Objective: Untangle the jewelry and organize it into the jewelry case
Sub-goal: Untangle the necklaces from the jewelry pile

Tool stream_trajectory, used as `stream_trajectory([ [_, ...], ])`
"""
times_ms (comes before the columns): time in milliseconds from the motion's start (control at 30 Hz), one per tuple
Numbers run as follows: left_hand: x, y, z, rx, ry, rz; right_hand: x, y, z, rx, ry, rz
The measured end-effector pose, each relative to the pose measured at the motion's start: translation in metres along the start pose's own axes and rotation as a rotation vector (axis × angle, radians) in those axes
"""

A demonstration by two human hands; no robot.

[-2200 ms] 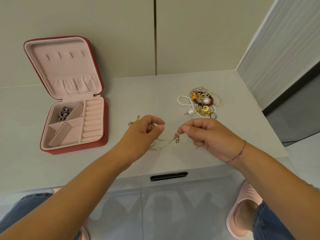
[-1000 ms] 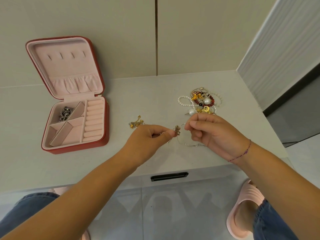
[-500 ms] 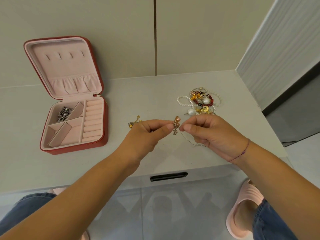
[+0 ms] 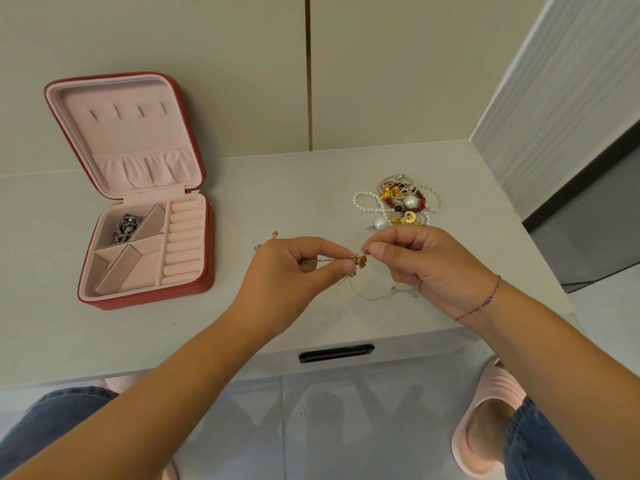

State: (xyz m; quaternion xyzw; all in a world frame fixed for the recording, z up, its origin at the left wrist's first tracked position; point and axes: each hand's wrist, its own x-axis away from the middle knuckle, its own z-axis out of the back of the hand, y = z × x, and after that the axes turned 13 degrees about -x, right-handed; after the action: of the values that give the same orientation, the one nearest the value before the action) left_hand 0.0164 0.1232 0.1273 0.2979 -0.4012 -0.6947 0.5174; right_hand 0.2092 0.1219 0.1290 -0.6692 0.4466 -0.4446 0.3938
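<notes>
arms bare | right wrist: thin purple string bracelet | blue jeans | pink slippers (ridged)

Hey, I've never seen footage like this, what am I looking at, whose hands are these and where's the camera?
No machine here: a person wears a camera on the head, so the single view looks down at their own two bare hands. The left hand and right hand both pinch a thin chain with a small pendant, above a pale table. A red jewelry case lies open at the left with a silvery piece in one compartment; a tangled pile of jewelry sits at the right.
</notes>
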Motion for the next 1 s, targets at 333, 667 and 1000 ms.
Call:
stream_trajectory([
  [333, -0.0005, 0.0001, 0.0007, 0.030, -0.023, 0.070, 0.0005, -0.0039, 0.0026, -0.136, -0.002, 0.010],
  [667, -0.0010, 0.0007, -0.0016, 0.036, 0.013, 0.111, 0.0011, -0.0074, 0.0007, -0.217, -0.043, 0.006],
  [1000, -0.0021, -0.0018, -0.0037, -0.026, -0.028, 0.125, 0.0015, -0.0038, -0.0026, -0.167, -0.052, 0.038],
])
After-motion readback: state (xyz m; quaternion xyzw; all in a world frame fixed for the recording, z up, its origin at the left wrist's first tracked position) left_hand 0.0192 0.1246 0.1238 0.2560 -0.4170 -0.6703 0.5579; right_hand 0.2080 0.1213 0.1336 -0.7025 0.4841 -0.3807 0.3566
